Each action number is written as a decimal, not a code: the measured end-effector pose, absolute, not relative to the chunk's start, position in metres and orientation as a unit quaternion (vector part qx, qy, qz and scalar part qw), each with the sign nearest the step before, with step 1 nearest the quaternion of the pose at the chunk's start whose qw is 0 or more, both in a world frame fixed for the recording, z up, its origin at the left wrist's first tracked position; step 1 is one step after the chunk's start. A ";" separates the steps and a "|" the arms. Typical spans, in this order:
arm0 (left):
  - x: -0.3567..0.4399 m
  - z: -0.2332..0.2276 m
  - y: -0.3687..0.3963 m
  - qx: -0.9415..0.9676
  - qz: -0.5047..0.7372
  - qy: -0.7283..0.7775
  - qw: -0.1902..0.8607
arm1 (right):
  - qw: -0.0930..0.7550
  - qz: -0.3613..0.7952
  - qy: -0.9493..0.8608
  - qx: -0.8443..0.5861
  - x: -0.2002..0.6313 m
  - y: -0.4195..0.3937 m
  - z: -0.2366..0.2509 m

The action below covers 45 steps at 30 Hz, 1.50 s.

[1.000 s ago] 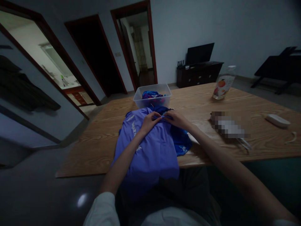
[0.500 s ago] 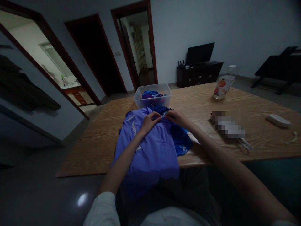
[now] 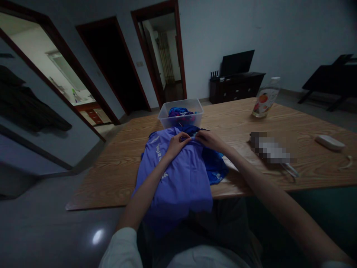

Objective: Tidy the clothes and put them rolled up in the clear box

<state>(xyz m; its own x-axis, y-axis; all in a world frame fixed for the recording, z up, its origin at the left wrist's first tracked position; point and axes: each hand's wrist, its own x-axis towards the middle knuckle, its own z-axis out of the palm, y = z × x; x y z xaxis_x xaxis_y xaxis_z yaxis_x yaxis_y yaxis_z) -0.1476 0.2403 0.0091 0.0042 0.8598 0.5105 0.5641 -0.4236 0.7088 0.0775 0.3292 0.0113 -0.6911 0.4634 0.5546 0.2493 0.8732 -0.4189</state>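
One purple garment [image 3: 184, 178], white print, over the near edge of the counter [image 3: 111, 175], six o'clock from the clear bin [image 3: 166, 122]. Left hand [image 3: 176, 145], right hand [image 3: 209, 140]: each grip pinched on the garment's upper end.

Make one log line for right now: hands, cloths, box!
left hand: pinching purple garment | right hand: pinching same garment | blue patterned cloth: partly underneath | clear plastic bin: beyond, holding patterned fabric
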 end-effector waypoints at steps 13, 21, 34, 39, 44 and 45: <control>-0.147 0.009 0.239 0.706 0.474 0.503 0.154 | 0.349 0.179 -0.904 -0.169 0.074 0.320 0.013; -0.145 0.010 0.239 0.705 0.455 0.524 0.142 | 0.384 0.136 -0.894 -0.186 0.067 0.322 0.004; -0.147 0.010 0.238 0.719 0.450 0.504 0.162 | 0.393 0.119 -0.893 -0.187 0.068 0.311 0.010; -0.148 0.008 0.240 0.720 0.453 0.502 0.159 | 0.379 0.143 -0.894 -0.190 0.068 0.308 0.011; -0.149 0.006 0.241 0.720 0.465 0.492 0.156 | 0.384 0.170 -0.886 -0.194 0.066 0.312 0.007; -0.148 0.006 0.241 0.718 0.465 0.494 0.154 | 0.387 0.170 -0.886 -0.191 0.066 0.313 0.006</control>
<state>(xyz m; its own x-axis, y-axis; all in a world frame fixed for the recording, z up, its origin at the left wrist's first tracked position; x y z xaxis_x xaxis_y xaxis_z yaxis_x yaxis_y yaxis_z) -0.1484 0.2412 0.0063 0.0801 0.8531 0.5156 0.5658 -0.4648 0.6811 0.0660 0.3130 0.0062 -0.6272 0.4701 0.6210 0.2064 0.8691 -0.4495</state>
